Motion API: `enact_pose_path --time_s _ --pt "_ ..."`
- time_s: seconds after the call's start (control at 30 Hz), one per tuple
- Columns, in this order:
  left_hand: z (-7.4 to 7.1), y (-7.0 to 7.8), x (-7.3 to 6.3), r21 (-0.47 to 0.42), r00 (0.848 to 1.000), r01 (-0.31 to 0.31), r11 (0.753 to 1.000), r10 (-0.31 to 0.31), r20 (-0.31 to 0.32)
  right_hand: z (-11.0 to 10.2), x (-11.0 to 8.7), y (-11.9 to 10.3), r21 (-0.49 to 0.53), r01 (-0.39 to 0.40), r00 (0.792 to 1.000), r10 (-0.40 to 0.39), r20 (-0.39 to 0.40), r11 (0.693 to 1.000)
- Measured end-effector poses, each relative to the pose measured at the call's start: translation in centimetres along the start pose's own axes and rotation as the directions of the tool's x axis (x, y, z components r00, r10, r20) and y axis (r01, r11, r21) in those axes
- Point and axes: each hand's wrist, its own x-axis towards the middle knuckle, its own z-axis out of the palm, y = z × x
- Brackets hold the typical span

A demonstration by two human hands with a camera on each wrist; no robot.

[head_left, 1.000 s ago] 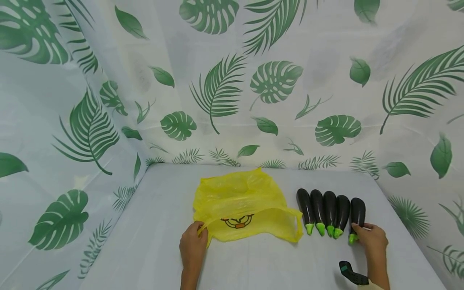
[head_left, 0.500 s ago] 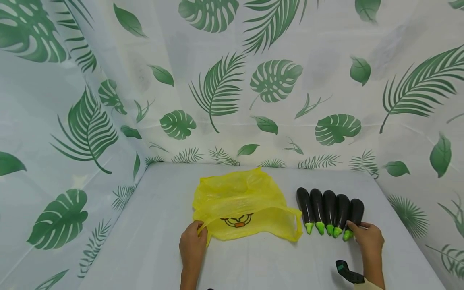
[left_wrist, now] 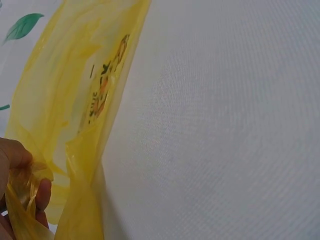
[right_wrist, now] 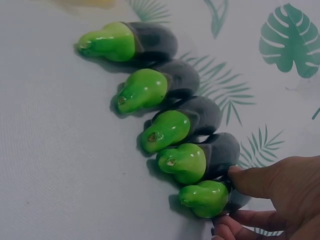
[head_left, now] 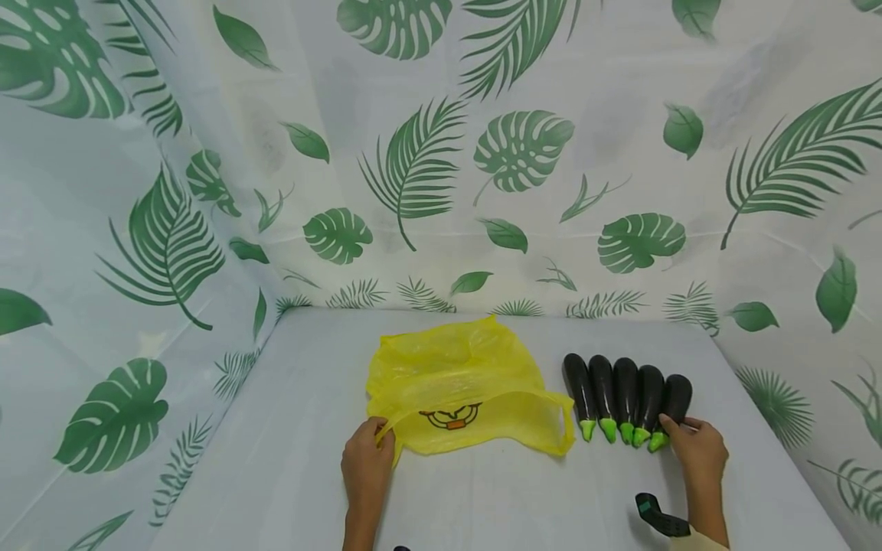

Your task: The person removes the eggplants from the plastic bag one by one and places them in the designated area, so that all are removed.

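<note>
A yellow plastic bag lies flat on the white table, its mouth toward me and a printed design showing inside. My left hand pinches the bag's left handle; in the left wrist view the thin plastic bunches between thumb and fingers. To the right, several dark eggplants with green stem ends lie side by side in a row. My right hand grips the rightmost eggplant near its stem, thumb on one side and fingers on the other. In the right wrist view its green cap sits close beside its neighbour.
A black device is strapped at the right wrist, by a light sleeve. White sheets with green leaf prints rise as walls at the back and both sides of the table.
My right hand has shifted the rightmost eggplant left, narrowing the gap to the row. My left hand and the bag have stayed in place.
</note>
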Motion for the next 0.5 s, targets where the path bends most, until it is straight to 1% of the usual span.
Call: enact_pose_path --time_s 0.33,0.5 --pt "-0.12 0.10 0.09 0.029 1.000 0.000 1.000 -0.001 0.027 0.34 -0.05 0.15 0.025 -0.008 1.000 0.008 0.001 1.000" --pt "-0.28 0.20 0.24 0.036 0.999 -0.030 0.999 0.029 0.018 0.34 -0.13 0.20 0.062 0.000 1.000 0.000 -0.007 0.998"
